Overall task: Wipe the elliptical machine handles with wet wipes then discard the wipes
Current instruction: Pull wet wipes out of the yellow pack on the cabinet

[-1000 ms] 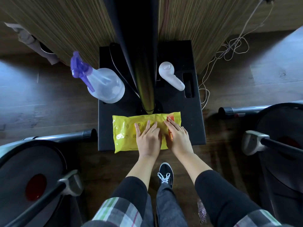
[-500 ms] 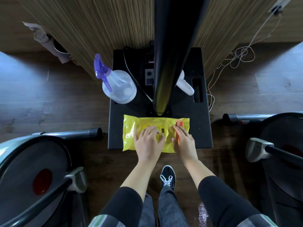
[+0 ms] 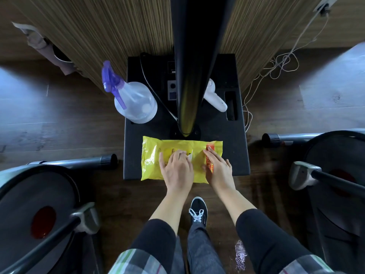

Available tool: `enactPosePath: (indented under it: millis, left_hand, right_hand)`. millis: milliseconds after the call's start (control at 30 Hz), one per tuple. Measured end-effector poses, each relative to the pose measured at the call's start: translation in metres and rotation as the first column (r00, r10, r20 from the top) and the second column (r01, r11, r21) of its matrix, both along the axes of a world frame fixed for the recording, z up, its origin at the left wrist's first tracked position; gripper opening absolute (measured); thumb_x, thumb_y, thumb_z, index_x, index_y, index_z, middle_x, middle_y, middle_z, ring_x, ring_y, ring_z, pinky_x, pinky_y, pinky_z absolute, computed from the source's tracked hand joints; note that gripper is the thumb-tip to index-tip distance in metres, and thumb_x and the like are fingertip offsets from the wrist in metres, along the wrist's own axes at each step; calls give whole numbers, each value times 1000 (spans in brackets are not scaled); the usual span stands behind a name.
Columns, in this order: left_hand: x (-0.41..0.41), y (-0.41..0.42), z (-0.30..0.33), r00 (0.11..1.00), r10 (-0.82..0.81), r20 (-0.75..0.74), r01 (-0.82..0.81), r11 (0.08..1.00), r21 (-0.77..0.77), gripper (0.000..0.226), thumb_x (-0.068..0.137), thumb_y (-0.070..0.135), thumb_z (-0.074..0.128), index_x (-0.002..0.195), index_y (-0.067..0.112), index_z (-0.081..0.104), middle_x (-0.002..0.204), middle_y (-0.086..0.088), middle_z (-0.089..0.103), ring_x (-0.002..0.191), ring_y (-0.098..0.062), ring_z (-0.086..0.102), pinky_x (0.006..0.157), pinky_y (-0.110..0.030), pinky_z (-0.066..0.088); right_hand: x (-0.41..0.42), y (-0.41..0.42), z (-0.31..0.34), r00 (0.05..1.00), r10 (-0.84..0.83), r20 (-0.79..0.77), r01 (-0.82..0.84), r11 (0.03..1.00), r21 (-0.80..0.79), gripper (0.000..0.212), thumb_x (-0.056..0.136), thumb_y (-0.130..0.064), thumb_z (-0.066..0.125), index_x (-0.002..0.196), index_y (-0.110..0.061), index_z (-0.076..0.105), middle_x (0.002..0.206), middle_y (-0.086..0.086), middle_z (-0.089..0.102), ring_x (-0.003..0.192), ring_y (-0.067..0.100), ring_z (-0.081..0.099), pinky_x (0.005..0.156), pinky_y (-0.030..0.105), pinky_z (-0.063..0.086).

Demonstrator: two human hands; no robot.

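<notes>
A yellow wet-wipe pack [image 3: 152,161] lies flat on the front of a black base plate [image 3: 235,155]. My left hand [image 3: 177,171] is on the pack's middle, its fingers curled, pinching a small white bit [image 3: 190,156] at the pack's opening. My right hand [image 3: 219,171] lies flat with straight fingers on the pack's orange-printed right end, holding it down. Parts of two elliptical machines frame the scene, one at the left [image 3: 39,194] and one at the right [image 3: 335,175]. Their handles are out of view.
A clear spray bottle [image 3: 136,103] with a purple trigger and a white handheld device [image 3: 215,97] stand at the back of the plate. A thick black pole [image 3: 191,76] rises from its centre. Loose cable [image 3: 276,66] lies right. My shoe [image 3: 198,210] is below the pack.
My left hand's fingers have gone from flat on the pack to curled at its middle, and a white bit now shows there. My head has moved, shifting the pole across the view.
</notes>
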State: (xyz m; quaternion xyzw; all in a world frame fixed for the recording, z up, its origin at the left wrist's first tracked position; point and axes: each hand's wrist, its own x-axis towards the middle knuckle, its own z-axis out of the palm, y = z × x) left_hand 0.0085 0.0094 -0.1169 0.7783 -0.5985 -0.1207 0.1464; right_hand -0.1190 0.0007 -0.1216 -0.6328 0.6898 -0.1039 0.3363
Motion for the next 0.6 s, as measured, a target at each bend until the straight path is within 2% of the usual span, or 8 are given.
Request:
enactPosePath:
  millis: [100,200,233,300,367,467,600]
  left_hand:
    - [28,-1,11,965,252,-77,-244,964,103,21,97,25,48,101,17,67,116,8,65,99,-12,63,117,-40,13]
    - [61,3,16,903,414,-113,-397,906,145,24,98,29,48,108,17,66,119,7,64,104,-16,62,115,-40,20]
    - [68,4,17,890,435,-134,-415,897,152,24,97,29,49,109,17,65,120,5,64,106,-18,61,112,-40,27]
    - [78,5,20,857,474,-204,-442,878,185,21,97,28,49,110,19,63,120,4,64,105,-21,60,92,-37,43]
    - [81,5,23,836,476,-273,-412,873,260,17,97,29,49,104,22,63,115,7,64,102,-21,60,74,-29,42]
    - [78,6,25,850,430,-304,-339,889,310,17,98,29,49,105,23,63,112,7,65,101,-20,60,69,-27,39]
    - [76,10,27,842,435,-318,-337,885,320,22,99,30,49,114,20,61,119,6,63,104,-21,60,72,-27,40]
  right_hand:
    - [1,-2,4,1000,-10,-10,10,999,34,49,91,-12,59,136,-26,46,148,-13,36,135,11,37,117,46,13]
    - [3,-2,7,1000,-12,-11,12,999,36,49,91,-12,59,136,-24,46,148,-11,36,135,13,37,116,47,14]
    - [5,-2,8,1000,-17,-13,17,999,38,49,91,-12,59,136,-23,46,148,-10,36,135,14,37,116,47,14]
    - [8,-1,10,999,-16,-34,17,999,31,49,90,-10,59,136,-20,46,148,-7,37,135,15,36,116,46,14]
    - [13,0,12,997,0,-74,0,1000,1,48,89,-5,58,134,-17,49,147,0,38,135,19,36,116,45,13]
    - [28,-1,16,991,54,-119,-65,993,-96,38,85,-2,61,120,-18,61,139,6,47,129,24,42,113,46,21]
    - [52,-6,18,964,171,-205,-211,958,-194,20,77,-2,70,86,-19,74,117,10,61,107,31,58,101,53,37]
